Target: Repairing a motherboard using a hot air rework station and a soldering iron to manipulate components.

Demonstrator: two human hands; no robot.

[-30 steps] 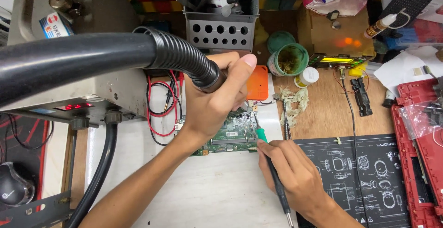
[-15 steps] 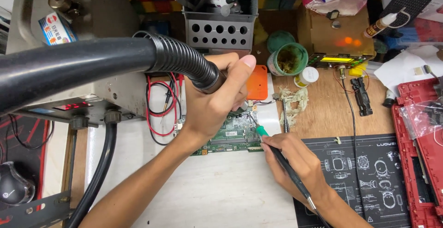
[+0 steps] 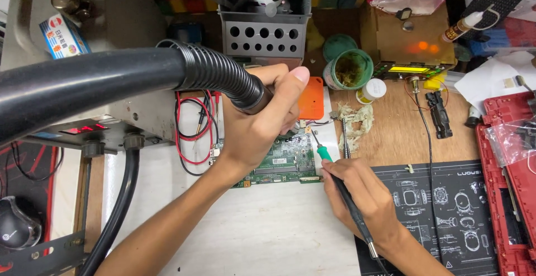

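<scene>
My left hand grips the handle of a hot-air tool whose thick black ribbed hose runs off to the left. The nozzle is hidden under the hand, over a green circuit board lying on the white bench top. My right hand holds a soldering iron with a green grip and black handle like a pen. Its thin tip touches the board's upper right corner.
A grey station with a red display stands at left with red and black leads. Behind are a perforated metal tool holder, a green tin of brass wool, an orange pad. A black work mat and red laptop shell lie right.
My right hand has turned the soldering iron and slid right; its tip now reaches up to the board's upper right corner. My left hand with the hot-air tool has stayed put.
</scene>
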